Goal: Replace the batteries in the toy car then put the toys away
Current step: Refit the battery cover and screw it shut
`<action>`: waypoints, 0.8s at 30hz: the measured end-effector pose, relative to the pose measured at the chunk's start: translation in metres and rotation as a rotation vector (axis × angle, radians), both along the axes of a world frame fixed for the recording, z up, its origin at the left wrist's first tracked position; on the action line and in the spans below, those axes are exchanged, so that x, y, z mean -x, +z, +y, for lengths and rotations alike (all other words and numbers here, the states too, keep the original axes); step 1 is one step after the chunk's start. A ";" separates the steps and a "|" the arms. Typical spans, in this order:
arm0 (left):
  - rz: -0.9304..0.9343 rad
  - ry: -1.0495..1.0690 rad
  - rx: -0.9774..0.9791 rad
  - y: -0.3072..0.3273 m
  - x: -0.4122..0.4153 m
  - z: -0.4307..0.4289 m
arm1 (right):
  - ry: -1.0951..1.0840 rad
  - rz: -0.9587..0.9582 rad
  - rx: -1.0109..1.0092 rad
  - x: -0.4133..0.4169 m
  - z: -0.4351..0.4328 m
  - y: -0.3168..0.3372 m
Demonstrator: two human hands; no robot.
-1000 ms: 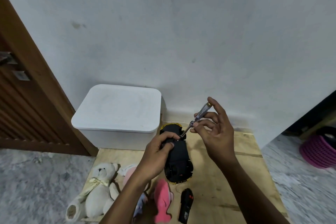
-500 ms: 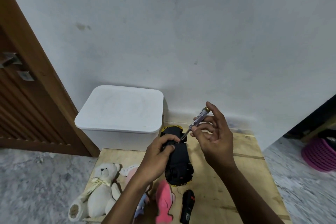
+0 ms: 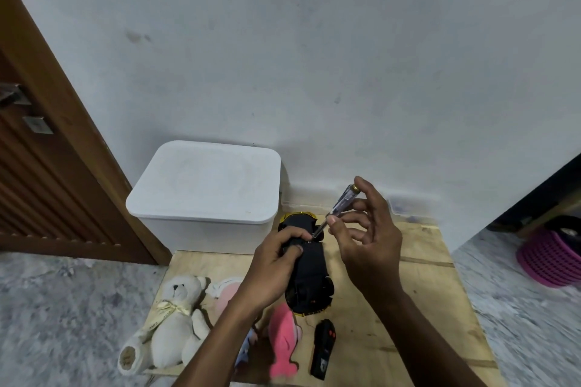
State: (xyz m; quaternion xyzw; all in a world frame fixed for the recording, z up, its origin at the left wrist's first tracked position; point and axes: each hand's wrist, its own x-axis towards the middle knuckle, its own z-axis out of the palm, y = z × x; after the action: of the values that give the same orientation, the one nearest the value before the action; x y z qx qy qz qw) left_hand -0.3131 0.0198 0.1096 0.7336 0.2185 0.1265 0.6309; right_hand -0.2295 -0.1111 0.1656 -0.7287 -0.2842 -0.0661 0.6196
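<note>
On wooden board [image 3: 408, 308] set against the wall, head view: toy car [image 3: 309, 272] lying belly-up, black underside showing, yellow trim at both ends, far end close to the wall and just right of white lidded bin [image 3: 204, 185]. Left hand [image 3: 276, 264] curled over the car's far half, thumb and fingers gripping its body. Right hand [image 3: 367, 248] above and to the right, thumb and forefinger pinching screwdriver [image 3: 341, 206] low on its clear handle, other fingers fanned loose. Screwdriver tilted, brass cap up and right, tip down at the underside just beside the left fingertips. Near the front edge: black remote [image 3: 323, 349] just right of pink plush [image 3: 283, 339]; cream teddy bear [image 3: 176, 317] at the left corner, one leg reaching past the left edge. Bare plywood right of the car, open out to the right edge. Grey floor on both sides; brown door [image 3: 47, 182] far left, pink basket [image 3: 550, 258] far right, both well apart from the board.
</note>
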 end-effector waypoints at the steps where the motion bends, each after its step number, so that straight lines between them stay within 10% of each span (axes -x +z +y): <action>1: -0.004 0.000 0.001 0.000 0.000 0.000 | -0.002 -0.014 0.007 0.000 0.000 0.000; 24: -0.032 0.046 0.089 -0.008 -0.008 0.008 | 0.161 -0.038 0.144 -0.016 0.007 0.006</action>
State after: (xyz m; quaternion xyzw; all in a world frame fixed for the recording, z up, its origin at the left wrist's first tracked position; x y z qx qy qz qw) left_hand -0.3052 0.0276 0.1018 0.6976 0.2305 0.1430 0.6631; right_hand -0.2134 -0.1045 0.1719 -0.7448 -0.3575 -0.0092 0.5634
